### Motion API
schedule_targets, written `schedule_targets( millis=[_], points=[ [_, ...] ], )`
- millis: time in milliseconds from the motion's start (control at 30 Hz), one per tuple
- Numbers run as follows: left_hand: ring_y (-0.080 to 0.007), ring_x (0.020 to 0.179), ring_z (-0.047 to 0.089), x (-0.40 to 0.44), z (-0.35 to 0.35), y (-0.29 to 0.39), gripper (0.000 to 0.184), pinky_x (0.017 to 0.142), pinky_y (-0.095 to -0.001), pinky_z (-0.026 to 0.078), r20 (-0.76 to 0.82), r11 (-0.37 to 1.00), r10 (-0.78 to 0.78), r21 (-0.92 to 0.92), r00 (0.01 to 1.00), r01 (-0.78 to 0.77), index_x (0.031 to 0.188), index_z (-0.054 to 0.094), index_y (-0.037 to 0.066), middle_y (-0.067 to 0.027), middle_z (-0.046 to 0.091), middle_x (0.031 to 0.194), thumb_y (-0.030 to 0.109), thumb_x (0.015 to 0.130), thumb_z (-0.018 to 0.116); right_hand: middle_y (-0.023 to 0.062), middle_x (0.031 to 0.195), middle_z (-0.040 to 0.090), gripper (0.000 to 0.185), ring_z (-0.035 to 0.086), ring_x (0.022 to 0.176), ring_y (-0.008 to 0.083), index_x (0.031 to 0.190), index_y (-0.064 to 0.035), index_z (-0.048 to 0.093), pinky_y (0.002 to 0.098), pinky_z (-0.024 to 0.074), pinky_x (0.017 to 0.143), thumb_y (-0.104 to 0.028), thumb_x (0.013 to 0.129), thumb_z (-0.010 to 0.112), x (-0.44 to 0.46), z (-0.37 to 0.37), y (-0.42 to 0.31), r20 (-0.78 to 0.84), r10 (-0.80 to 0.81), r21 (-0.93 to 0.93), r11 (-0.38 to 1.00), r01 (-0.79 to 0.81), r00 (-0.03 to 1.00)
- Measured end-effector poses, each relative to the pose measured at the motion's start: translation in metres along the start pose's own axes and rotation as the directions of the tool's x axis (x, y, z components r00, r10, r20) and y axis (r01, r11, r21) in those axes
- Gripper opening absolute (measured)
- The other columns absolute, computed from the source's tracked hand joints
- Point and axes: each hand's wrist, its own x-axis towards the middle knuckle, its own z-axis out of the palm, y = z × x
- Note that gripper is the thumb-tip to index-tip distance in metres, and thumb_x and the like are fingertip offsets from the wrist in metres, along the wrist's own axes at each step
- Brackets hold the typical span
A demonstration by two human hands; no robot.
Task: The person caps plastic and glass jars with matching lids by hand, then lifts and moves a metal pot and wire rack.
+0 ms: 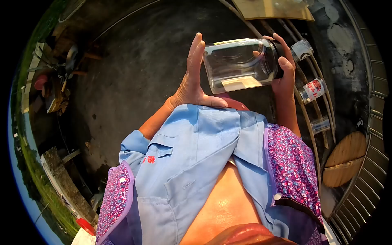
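Right hand [287, 70] grasps the lid end of a wide, transparent, black-lidded jar [239, 61], held sideways above the dark grey floor [134, 69]; left hand [191, 87], unclenched, adjoins the jar's base, contact unclear.

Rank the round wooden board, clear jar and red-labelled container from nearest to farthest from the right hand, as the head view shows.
1. Clear jar: in the right hand, extending leftward.
2. Red-labelled container: just right of that hand.
3. Round wooden board: lower right.

Close head-height view, downward onto hands [192, 85]
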Motion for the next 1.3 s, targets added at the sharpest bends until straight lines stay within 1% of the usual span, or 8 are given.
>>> schedule_targets(
  millis=[67,100,233,400,800,1033,1167,1300],
  points=[
    [-0.0403,0.137,0.018,-0.003,-0.004,-0.001,0.133,0.105,-0.0505,0.03,0.05,0.866,-0.34,-0.373,0.939,0.333,0.147,0.0,0.019,-0.023,0.003,0.149,0.058,0.05,0.083,0.0186,0.123,0.053,0.065,0.057,0.106,0.021,0.128,0.0062,0.044,0.0336,0.0457,0.091,-0.031,0.076,0.057,-0.002,0.001,-0.006,0.032,-0.154,-0.159,0.975,0.157,0.988],
    [-0.0401,0.137,0.018,-0.005,-0.006,-0.004,0.135,0.105,-0.0515,0.03,0.226,0.501,-0.598,-0.645,0.769,0.578,0.147,-0.005,0.019,-0.0225,0.003,0.149,0.063,0.051,0.08,0.0186,0.123,0.053,0.065,0.057,0.106,0.021,0.128,0.0062,0.044,0.0336,0.0457,0.091,-0.031,0.076,0.057,-0.001,0.0,-0.007,0.026,-0.158,-0.161,0.974,0.16,0.987],
    [-0.0345,0.129,0.035,-0.005,-0.006,0.005,0.13,0.101,-0.0533,0.037,0.423,0.333,-0.555,-0.676,0.716,0.657,0.146,-0.003,0.029,-0.0131,0.017,0.149,0.059,0.051,0.08,0.0192,0.124,0.052,0.068,0.055,0.111,0.0245,0.125,0.0069,0.046,0.0348,0.0416,0.095,-0.038,0.075,0.055,-0.004,0.003,-0.007,0.094,-0.234,-0.27,0.93,0.251,0.968],
    [-0.0295,0.123,0.04,0.01,-0.01,0.031,0.115,0.098,-0.0464,0.041,0.316,0.574,-0.592,-0.48,0.742,0.663,0.146,-0.004,0.025,-0.014,0.031,0.133,0.02,0.062,0.074,0.0217,0.125,0.051,0.067,0.054,0.111,0.0268,0.127,0.0058,0.046,0.0369,0.0424,0.095,-0.037,0.075,0.052,-0.012,-0.001,0.003,0.08,-0.261,-0.207,0.94,0.272,0.962],
    [-0.028,0.111,0.04,-0.006,-0.007,-0.016,0.093,0.086,-0.0377,0.044,0.073,0.997,0.075,-0.04,0.994,-0.072,0.126,0.025,0.015,-0.0173,0.029,0.121,0.02,0.054,0.084,0.0202,0.122,0.054,0.055,0.058,0.105,0.022,0.124,0.0047,0.051,0.0332,0.0469,0.091,-0.022,0.075,0.05,-0.012,0.022,0.006,-0.046,-0.172,-0.239,0.958,0.157,0.984],
    [-0.0273,0.109,0.047,-0.009,-0.02,-0.05,0.09,0.091,-0.0368,0.045,0.052,0.96,-0.035,-0.275,0.998,0.048,0.128,0.025,0.016,-0.0148,0.028,0.122,0.016,0.056,0.08,0.0072,0.116,0.058,0.043,0.054,0.098,0.0079,0.122,-0.0011,0.056,0.0231,0.0426,0.087,-0.021,0.083,0.056,0.018,0.043,0.007,-0.137,0.088,-0.323,0.938,-0.129,0.987],
    [-0.0345,0.118,0.044,0.001,-0.057,-0.061,0.086,0.095,-0.0532,0.044,0.487,0.033,-0.59,-0.782,0.644,0.623,0.136,0.022,0.024,-0.0119,0.039,0.119,0.033,0.065,0.07,0.0092,0.126,0.052,0.053,0.048,0.115,0.0136,0.129,-0.0051,0.05,0.0288,0.0406,0.093,-0.046,0.095,0.043,0.037,0.041,0.01,0.006,0.274,-0.059,0.96,-0.273,0.962],
    [-0.0413,0.119,0.043,-0.001,-0.065,-0.067,0.08,0.09,-0.0619,0.043,0.595,-0.181,-0.488,-0.785,0.639,0.593,0.139,0.023,0.025,-0.0153,0.044,0.123,0.043,0.07,0.061,0.0077,0.131,0.05,0.063,0.047,0.119,0.0198,0.133,-0.007,0.046,0.0314,0.0364,0.099,-0.055,0.092,0.041,0.06,0.042,0.017,0.015,0.04,-0.433,0.901,-0.03,0.999]
  ],
)
